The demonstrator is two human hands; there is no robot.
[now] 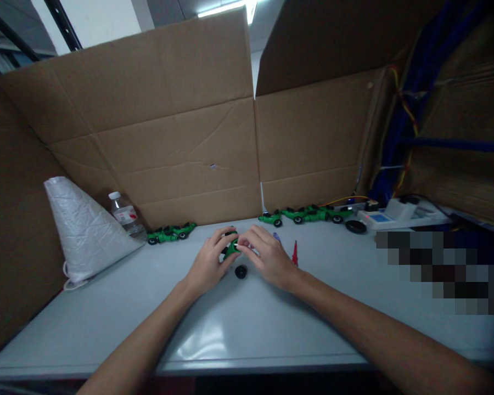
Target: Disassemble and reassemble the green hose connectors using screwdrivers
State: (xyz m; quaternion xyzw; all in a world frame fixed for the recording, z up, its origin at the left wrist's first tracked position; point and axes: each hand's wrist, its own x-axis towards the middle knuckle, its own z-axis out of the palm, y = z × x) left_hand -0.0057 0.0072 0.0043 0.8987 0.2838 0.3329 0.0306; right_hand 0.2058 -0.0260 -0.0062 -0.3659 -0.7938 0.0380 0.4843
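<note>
1. Head view, centre of the frame: a green-and-black plastic toy car (231,248) sits between both hands, its long axis masked by fingers; a round black wheel (241,272) lies just below, nearer the left hand (208,262).
2. The left hand grips the car; the right hand (268,257) has fingertips at its right side, their hold unclear.

The table (107,323) bears green cars (308,214) and a black wheel (241,272).

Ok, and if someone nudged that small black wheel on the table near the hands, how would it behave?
The wheel has a round outline, so it could roll if it got up on edge. Being small, it is probably light. The glossy tabletop may let it slide easily.
</note>
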